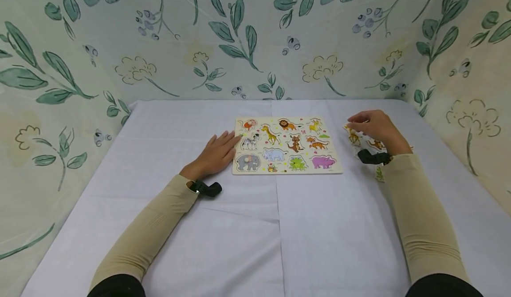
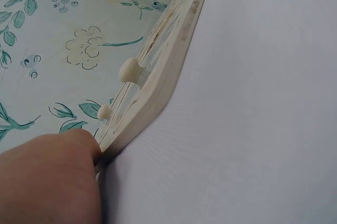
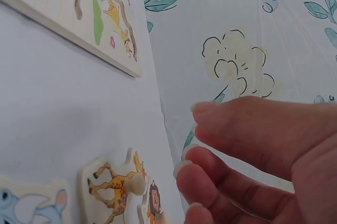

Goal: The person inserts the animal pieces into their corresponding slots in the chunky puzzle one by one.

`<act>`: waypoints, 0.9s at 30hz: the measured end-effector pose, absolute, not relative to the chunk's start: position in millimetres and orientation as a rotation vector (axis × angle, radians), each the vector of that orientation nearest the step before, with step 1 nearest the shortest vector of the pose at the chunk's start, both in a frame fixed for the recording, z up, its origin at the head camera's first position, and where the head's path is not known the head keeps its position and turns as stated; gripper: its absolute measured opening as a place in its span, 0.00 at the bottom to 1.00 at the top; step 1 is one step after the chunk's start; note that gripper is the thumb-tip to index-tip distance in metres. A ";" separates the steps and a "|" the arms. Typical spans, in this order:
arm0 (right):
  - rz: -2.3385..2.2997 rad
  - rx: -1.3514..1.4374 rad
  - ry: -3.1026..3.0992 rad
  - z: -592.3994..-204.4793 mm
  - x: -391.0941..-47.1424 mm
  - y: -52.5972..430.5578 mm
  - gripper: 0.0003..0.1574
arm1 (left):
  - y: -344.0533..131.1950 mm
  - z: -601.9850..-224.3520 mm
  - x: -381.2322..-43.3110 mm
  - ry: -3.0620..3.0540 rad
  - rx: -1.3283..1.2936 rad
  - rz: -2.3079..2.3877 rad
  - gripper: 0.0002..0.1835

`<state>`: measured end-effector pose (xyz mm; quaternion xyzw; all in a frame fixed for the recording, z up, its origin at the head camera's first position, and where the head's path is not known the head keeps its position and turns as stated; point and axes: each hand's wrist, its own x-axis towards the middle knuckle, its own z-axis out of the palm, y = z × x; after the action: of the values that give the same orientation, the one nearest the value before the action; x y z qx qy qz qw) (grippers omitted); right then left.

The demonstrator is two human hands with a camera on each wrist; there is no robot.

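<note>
A wooden animal puzzle board lies flat on the white-covered table. My left hand rests at its left edge beside the zebra and elephant pictures, fingers extended. In the left wrist view, round knobs stand up from the board. Right of the board, my right hand hovers over loose puzzle pieces, fingers loosely bent. The right wrist view shows nothing between thumb and fingertips. Below them are a knobbed giraffe piece, a lion piece and a blue-grey animal piece, partly cut off.
A green frog piece and an orange animal piece lie by my right wrist, partly covered. White cloth with a centre seam covers the table. A leaf-patterned curtain hangs behind and at both sides.
</note>
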<state>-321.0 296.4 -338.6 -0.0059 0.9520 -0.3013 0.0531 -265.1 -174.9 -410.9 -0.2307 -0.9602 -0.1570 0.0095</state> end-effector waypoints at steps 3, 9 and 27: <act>-0.910 -0.015 2.893 -339.3 -321.1 297.7 0.31 | -175.0 -411.0 -264.9 -2.999 -0.728 -0.476 0.28; -0.887 -0.040 2.905 -341.0 -321.7 300.4 0.30 | -175.6 -410.7 -264.9 -2.999 -0.730 -0.472 0.28; -0.849 0.068 2.892 -358.3 -326.8 308.3 0.27 | -175.2 -411.1 -265.2 -2.995 -0.729 -0.469 0.28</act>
<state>-326.8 308.3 -358.3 0.0224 0.9574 -0.2809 0.0632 -265.2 -175.2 -411.1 -0.2338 -0.9605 -0.1505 0.0121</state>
